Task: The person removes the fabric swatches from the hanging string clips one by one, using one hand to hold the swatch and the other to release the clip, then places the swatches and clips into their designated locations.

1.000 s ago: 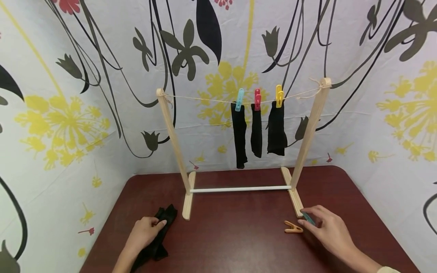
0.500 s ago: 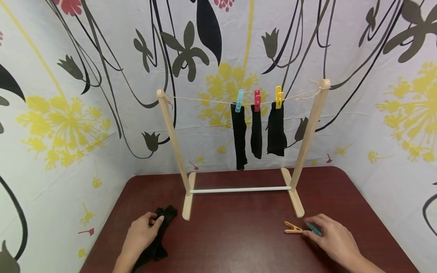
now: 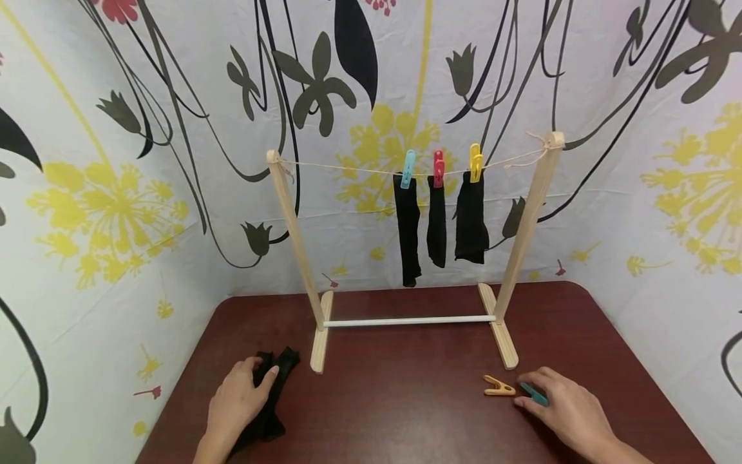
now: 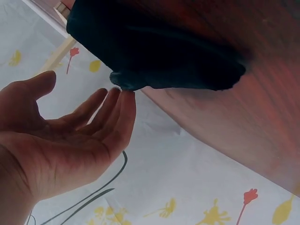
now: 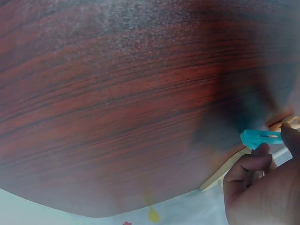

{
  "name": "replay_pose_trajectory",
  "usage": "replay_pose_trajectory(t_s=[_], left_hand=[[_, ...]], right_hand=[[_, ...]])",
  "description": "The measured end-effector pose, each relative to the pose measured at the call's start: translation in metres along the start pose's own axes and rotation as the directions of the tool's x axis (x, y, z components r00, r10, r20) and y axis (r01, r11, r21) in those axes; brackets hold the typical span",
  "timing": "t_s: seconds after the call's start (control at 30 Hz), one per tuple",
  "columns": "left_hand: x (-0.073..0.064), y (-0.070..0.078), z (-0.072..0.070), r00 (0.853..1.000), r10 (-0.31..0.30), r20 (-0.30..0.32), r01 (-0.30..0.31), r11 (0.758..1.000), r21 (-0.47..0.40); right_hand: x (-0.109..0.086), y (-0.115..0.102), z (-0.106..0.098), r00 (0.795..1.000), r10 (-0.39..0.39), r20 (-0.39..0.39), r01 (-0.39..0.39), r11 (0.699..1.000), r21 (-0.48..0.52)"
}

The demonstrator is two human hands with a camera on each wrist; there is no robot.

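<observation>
Over the last second the right hand (image 3: 565,406) has drawn back toward the person from the foot of the rack, bringing the small teal plastic clothespin (image 3: 533,393) with it; the left hand (image 3: 240,401) has barely shifted on the dark cloth.

In the head view, the left hand lies with relaxed fingers on the crumpled black sock (image 3: 272,393) at the near left of the dark red wooden table (image 3: 406,399). The right hand pinches the teal clothespin just above the table, just beside the orange plastic clothespin (image 3: 498,386), which lies near the right foot of the light wooden drying rack (image 3: 524,222). On the rack's string hang three black socks (image 3: 437,219), held by a blue, a red and a yellow peg (image 3: 438,167).

In the left wrist view, the left hand (image 4: 61,140) is loosely spread, palm showing, its fingertips (image 4: 124,96) touching the edge of the black sock (image 4: 154,51).

In the right wrist view, the right hand's (image 5: 267,187) curled fingers pinch the teal clothespin (image 5: 260,137) close to the table.
</observation>
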State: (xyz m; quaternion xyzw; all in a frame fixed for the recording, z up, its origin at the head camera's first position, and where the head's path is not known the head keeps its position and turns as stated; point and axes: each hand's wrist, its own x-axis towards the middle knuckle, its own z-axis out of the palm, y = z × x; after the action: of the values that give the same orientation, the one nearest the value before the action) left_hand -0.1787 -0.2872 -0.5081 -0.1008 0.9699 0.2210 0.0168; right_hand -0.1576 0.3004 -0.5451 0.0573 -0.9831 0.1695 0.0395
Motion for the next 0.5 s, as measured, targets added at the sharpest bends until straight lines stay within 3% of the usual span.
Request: replay_pose_trajectory(t_s=[0.23,0.5], left_hand=[[-0.004,0.007,0.000,0.993,0.061,-0.100,-0.063,0.998,-0.017],[-0.007,0.016,0.003,0.990,0.081,-0.114,-0.083,0.996,-0.017]], right_hand=[[0.002,0.002,0.001,0.998,0.003,0.060,-0.003,1.000,-0.005],[0.001,0.005,0.004,0.998,-0.010,0.054,0.012,0.999,-0.037]])
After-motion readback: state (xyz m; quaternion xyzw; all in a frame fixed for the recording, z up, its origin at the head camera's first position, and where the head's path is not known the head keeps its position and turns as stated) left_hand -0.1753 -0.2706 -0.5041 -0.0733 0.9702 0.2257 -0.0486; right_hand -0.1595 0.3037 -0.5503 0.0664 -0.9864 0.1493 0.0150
